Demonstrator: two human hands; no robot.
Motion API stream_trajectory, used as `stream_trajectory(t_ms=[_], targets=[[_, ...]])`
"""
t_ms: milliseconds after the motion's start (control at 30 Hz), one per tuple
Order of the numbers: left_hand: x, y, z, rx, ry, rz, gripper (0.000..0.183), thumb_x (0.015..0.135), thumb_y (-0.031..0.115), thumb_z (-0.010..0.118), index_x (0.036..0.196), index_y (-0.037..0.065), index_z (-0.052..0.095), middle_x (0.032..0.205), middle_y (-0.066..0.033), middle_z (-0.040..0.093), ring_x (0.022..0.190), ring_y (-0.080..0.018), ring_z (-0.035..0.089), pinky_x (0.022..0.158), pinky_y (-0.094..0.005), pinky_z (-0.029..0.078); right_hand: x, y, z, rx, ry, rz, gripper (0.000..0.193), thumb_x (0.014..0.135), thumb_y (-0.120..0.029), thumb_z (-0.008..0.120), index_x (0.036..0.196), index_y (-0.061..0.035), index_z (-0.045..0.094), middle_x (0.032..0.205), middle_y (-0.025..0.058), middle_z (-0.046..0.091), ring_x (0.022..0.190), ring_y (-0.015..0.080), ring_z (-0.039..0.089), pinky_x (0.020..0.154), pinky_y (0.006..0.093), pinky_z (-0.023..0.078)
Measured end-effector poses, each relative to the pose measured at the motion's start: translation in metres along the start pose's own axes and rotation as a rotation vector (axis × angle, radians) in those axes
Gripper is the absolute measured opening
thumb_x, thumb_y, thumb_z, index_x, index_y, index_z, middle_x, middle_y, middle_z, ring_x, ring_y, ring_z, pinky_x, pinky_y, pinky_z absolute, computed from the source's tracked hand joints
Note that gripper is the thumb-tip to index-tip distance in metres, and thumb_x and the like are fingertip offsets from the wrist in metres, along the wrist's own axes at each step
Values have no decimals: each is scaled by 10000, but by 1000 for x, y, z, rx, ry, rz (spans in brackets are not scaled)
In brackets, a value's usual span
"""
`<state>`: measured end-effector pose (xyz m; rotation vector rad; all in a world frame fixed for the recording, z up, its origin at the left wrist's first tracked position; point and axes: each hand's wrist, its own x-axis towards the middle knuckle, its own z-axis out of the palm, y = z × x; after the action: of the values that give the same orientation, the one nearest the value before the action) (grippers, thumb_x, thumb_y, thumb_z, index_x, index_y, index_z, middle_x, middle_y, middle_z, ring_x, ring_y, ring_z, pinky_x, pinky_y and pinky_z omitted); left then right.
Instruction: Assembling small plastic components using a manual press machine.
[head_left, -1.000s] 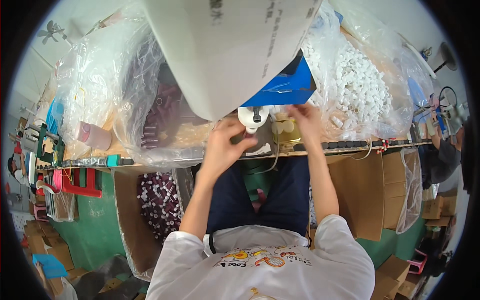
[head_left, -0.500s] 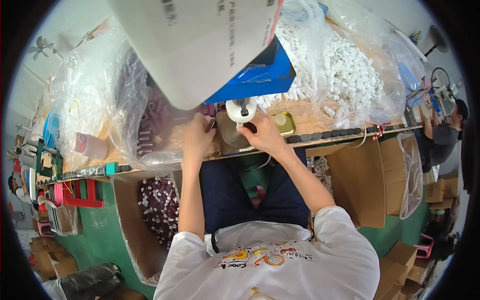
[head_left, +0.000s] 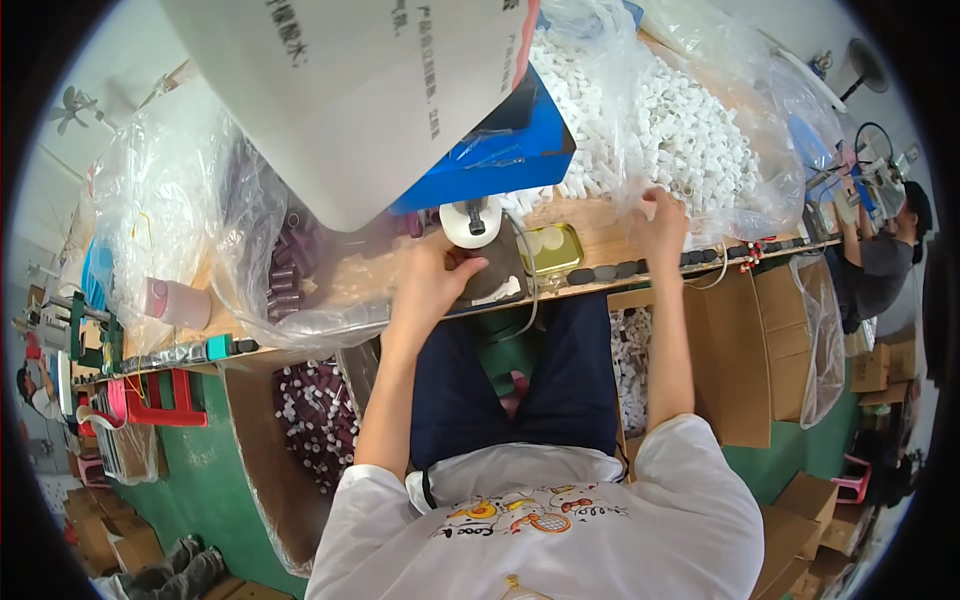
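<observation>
White caps point(head_left: 695, 130) heaped upper right, just above right hand point(head_left: 662, 228) (left hand point(head_left: 428, 280) farther); can't tell either's grip.

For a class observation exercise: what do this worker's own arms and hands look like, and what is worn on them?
The left hand and right hand wear no gloves, and no watch or band shows. Both forearms are uncovered, below loose, plain white short sleeves ending near the elbows.
</observation>
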<state>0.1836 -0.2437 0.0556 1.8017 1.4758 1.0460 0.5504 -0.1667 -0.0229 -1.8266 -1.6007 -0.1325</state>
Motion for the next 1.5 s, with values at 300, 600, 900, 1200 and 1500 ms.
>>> stream_trajectory(t_ms=[300,600,900,1200,1500], targets=[[-18,-48,50,94,475,271,309,665,75,881,932,-1,743,818,-107,687,770,-283,649,677,-372,508,-8,-17,-20,119,187,-209,194,858,0,670,1047,-41,672,982,128,699,921,327,657,860,419,492],[-2,-44,21,-51,87,112,232,776,31,787,995,-9,723,923,-139,710,843,-323,668,769,-405,508,-39,-90,23,325,-289,-560,238,820,-88,769,1044,-21,725,963,72,730,862,180,692,772,315,529],[-14,-47,32,-80,162,146,214,838,-48,688,1050,-16,690,983,-182,675,867,-377,649,741,-410,502,-63,-196,13,976,-153,-490,227,795,14,726,1020,-16,737,985,115,723,918,268,677,817,350,542],[-18,-47,42,-2,259,163,236,789,18,770,1021,11,728,986,-147,685,963,-356,629,861,-429,502,-59,-188,9,730,-135,-822,265,791,40,688,1043,-30,727,1060,124,714,1035,302,662,839,393,547],[-10,-46,41,220,330,274,218,786,188,807,914,20,753,873,-111,664,958,-292,592,1082,-519,340,7,-88,44,153,-125,-113,308,845,-81,698,1153,-75,707,964,143,693,930,322,649,776,428,536]])
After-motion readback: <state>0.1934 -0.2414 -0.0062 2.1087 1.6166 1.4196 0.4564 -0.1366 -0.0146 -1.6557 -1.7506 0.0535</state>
